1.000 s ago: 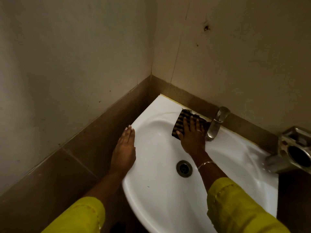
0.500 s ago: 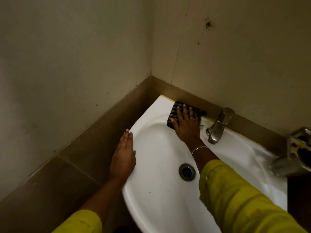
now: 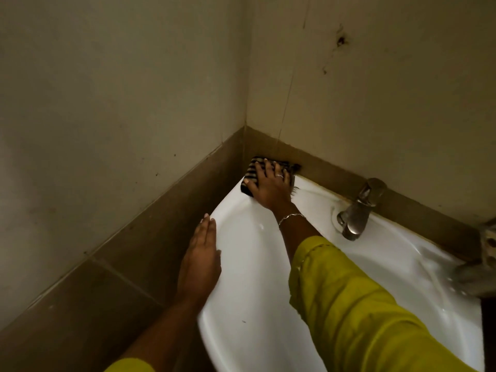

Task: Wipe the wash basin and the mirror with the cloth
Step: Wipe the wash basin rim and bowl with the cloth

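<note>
Nearest the camera, two forearms in yellow-green sleeves [image 3: 357,312] reach forward over a white wash basin [image 3: 255,277] set into a room corner. Left hand [image 3: 200,260] lies flat on the basin's left rim, fingers extended and held together, palm down — gripping nothing, only resting on the edge beside the brown tiled skirting [image 3: 128,253]. The right arm crosses the bowl diagonally; a thin bracelet [image 3: 291,217] sits at the wrist. Right hand [image 3: 271,185] is spread open, fingers splayed, palm pressing flat on a dark striped cloth [image 3: 251,170] — pressed down on it, not pinched or bunched. A ring shows on one finger. The cloth lies on the basin's far left corner, on the rim ledge, its far edge against the tile band where the two walls meet; a frayed bit sticks out at its right side. Further right along the back ledge stands a metal tap [image 3: 355,214], spout pointing into the bowl, well apart from the cloth. At the right frame edge, a metal fixture [image 3: 487,245], blurred; kind cannot be told. Behind, plain beige walls [image 3: 120,84] with small dark marks.
</note>
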Demonstrator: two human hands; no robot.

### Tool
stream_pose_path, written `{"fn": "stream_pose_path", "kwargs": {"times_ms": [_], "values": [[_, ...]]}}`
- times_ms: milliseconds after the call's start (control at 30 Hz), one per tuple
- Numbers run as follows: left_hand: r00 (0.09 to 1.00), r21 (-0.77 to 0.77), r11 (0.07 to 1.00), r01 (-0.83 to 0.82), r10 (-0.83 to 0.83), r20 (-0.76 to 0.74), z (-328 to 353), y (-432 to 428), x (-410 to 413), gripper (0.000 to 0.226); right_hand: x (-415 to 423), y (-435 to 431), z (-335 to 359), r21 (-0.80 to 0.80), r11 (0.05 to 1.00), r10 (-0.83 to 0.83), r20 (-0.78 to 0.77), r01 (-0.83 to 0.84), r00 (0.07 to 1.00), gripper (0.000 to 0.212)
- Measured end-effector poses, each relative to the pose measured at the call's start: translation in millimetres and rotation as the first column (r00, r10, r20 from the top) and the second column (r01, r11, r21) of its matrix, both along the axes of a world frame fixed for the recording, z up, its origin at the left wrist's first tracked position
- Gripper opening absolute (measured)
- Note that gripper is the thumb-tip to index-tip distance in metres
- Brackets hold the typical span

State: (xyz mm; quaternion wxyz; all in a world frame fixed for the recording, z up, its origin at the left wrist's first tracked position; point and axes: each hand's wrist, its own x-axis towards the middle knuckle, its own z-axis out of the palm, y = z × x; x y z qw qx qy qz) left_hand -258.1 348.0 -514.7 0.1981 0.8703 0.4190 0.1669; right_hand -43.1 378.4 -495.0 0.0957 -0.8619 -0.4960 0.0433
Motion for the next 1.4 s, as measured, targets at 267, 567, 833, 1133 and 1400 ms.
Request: {"fn": "stream_pose_path", "kwargs": {"times_ms": [267, 567, 833, 1133, 1400], "values": [[1.0, -0.013, 1.0, 0.005, -0.005, -0.005, 2, 3, -5, 0.062, -29, -8, -11, 0.091, 0.978, 0.183, 0.072, -0.189, 0.981, 0.073], [1.0, -0.044, 0.999, -0.012, 0.011, -0.018, 7, 2, -2, 0.064, -3, -66, -15, -0.024, 1.0, 0.009, 0.142, -0.006, 0.99, 0.064], [1.0, -0.047, 0.999, -0.011, 0.01, -0.027, 8, -2, -1, 0.064, -6, -115, -18, -0.037, 0.938, -0.337, 0.145, 0.346, 0.93, 0.062], [0.999, -0.019, 0.999, -0.032, 0.031, -0.04, 4, -3, 0, 0.064, -36, -83, -30, 0.045, 0.905, -0.425, 0.087, 0.423, 0.901, 0.062], [0.999, -0.041, 0.998, -0.043, 0.043, 0.0, 3, 0, -1, 0.064, -65, -34, -29, 0.134, 0.99, 0.047, 0.045, -0.052, 0.998, 0.066]]}}
